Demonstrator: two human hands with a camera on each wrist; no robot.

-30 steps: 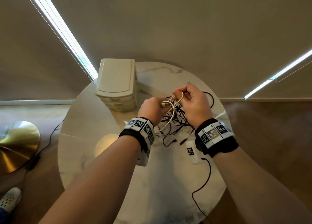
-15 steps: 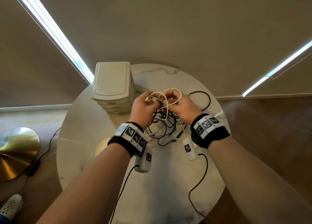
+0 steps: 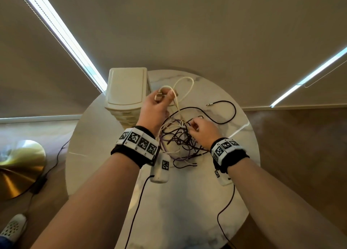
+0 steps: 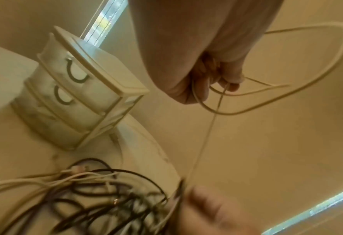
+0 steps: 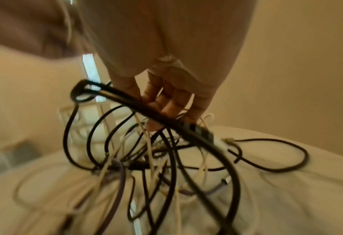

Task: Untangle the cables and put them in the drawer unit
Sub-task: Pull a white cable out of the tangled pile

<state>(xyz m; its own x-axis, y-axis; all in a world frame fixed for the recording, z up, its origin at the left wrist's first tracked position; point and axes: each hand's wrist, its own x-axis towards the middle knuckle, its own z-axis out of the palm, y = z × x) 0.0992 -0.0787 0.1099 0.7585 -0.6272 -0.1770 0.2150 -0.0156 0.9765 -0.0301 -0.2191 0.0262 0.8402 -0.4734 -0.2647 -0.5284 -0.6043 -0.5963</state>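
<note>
A tangle of black, purple and cream cables (image 3: 180, 141) (image 5: 156, 159) lies on the round marble table (image 3: 187, 211). My left hand (image 3: 159, 102) (image 4: 213, 82) is raised and grips a cream cable (image 3: 187, 85) (image 4: 317, 76) near its plug, its loop hanging beyond the fingers and a strand running down into the tangle. My right hand (image 3: 199, 130) (image 5: 166, 108) is low on the pile, fingers curled round a bunch of black cables. The cream drawer unit (image 3: 127, 93) (image 4: 82, 98) stands at the table's back left, drawers closed.
One black cable end (image 3: 221, 109) lies loose on the table at the back right. A brass lamp base (image 3: 16, 166) with its cord sits on the floor to the left. A shoe (image 3: 13, 228) shows at the lower left.
My left hand has risen up and to the left, drawing the cream cable out of the tangle. My right hand has dropped onto the pile and holds the black cables down.
</note>
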